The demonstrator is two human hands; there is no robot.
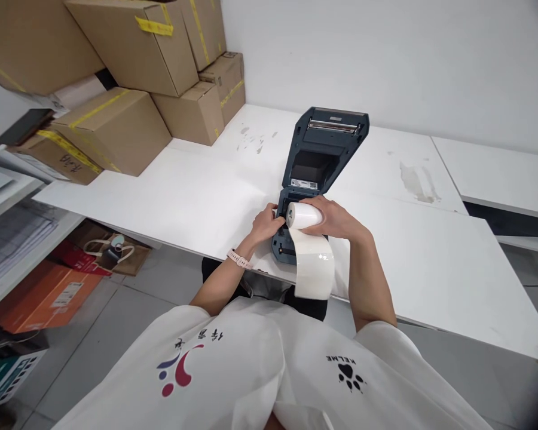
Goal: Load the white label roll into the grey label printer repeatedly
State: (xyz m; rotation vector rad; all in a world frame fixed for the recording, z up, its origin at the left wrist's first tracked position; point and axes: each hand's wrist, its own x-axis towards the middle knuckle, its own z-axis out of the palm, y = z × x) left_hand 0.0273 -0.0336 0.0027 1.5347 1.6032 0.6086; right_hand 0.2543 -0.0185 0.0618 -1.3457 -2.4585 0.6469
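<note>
Head view: our right hand (334, 218) was clasped round the paper roll (305, 215), which poked out leftward from the grip, long axis sideways, end face towards our left hand (267, 223), just beside it! Under the grip sat the open printer (311, 161); our left hand touched its edge, pinching or not, we couldn't tell. Nearer us hung loose paper (314, 269). Upside down, we read KELME on the shirt (305, 364); the printer's label (303, 184) was too small.

With twelve o'clock straight ahead, the white bench (215, 203) bears a dark printer (309, 170), lid raised, by its near edge at twelve; taped cardboard boxes (116, 131) sit stacked from ten to eleven; a greyish patch (419, 182) marks it between one and two.
</note>
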